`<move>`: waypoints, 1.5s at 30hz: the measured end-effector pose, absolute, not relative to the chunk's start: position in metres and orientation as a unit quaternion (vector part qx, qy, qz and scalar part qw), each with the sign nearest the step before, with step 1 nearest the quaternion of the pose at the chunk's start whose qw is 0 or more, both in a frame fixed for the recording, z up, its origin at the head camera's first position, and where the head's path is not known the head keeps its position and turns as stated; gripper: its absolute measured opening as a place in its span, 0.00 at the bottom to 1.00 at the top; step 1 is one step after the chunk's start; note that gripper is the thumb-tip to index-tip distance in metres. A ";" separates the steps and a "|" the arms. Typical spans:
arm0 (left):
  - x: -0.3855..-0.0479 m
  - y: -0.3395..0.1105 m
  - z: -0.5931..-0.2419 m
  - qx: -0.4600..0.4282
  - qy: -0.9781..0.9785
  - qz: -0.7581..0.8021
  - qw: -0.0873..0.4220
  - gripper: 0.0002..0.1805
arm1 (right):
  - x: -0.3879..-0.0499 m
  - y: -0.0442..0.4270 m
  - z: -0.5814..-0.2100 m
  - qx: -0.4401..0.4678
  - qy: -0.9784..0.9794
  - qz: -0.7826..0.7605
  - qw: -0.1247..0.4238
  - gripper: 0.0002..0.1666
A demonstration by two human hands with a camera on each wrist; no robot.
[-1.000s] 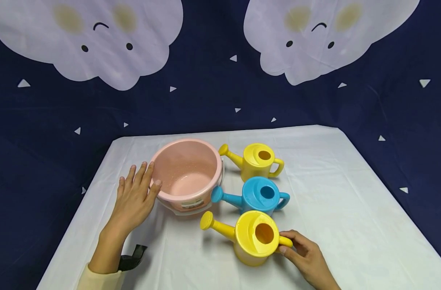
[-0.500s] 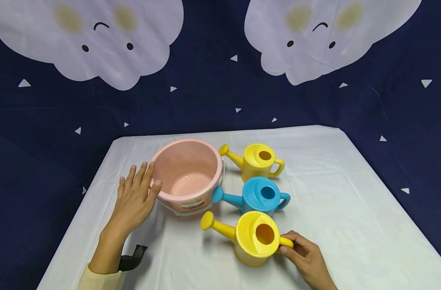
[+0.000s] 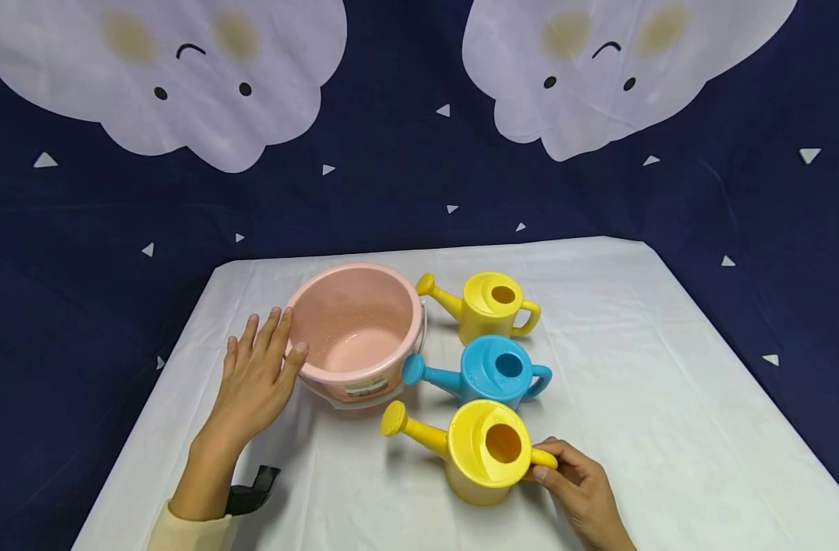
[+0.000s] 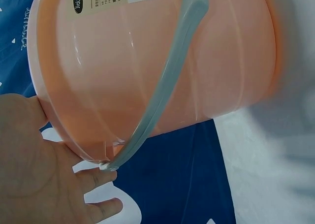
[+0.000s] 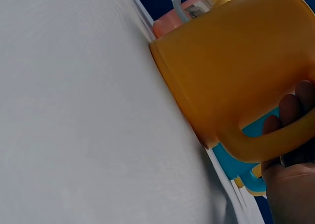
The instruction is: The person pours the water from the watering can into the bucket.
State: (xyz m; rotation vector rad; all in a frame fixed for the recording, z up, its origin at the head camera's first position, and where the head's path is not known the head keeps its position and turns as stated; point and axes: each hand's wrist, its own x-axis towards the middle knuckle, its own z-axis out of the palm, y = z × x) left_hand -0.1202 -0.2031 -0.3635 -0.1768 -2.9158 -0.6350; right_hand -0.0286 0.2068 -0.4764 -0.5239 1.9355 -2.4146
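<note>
A pink bucket (image 3: 357, 321) stands upright on the white-covered table, its handle hanging down one side. My left hand (image 3: 254, 383) rests with straight fingers against the bucket's left rim; the left wrist view shows the palm (image 4: 34, 170) beside that rim. At the front, a yellow watering can (image 3: 484, 459) stands on the cloth, spout to the left. My right hand (image 3: 581, 486) grips its handle, with fingers (image 5: 290, 108) passing through the loop. Just behind it is a blue watering can (image 3: 495, 371), whose spout end is close to the bucket.
A second yellow watering can (image 3: 488, 302) stands farther back, right of the bucket. White cloth (image 3: 667, 398) covers the table. Behind the table's far edge hangs a dark blue backdrop (image 3: 392, 199) with clouds. A black strap (image 3: 253, 493) hangs at my left wrist.
</note>
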 end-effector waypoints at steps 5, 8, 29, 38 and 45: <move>-0.120 -0.203 -0.363 -0.061 -0.972 -0.211 0.079 0.35 | -0.030 0.206 -0.475 -0.173 0.591 -0.788 0.010 0.18; -0.121 -0.203 -0.364 -0.061 -0.972 -0.210 0.080 0.35 | -0.030 0.205 -0.474 -0.179 0.580 -0.795 0.010 0.19; -0.121 -0.203 -0.367 -0.062 -0.972 -0.211 0.080 0.35 | -0.027 0.201 -0.471 -0.137 0.562 -0.816 0.007 0.18; -0.121 -0.205 -0.368 -0.068 -0.970 -0.219 0.083 0.35 | -0.023 0.202 -0.456 -0.156 0.548 -0.822 0.017 0.19; -0.121 -0.205 -0.368 -0.068 -0.969 -0.222 0.084 0.35 | -0.022 0.202 -0.441 -0.178 0.535 -0.825 0.020 0.19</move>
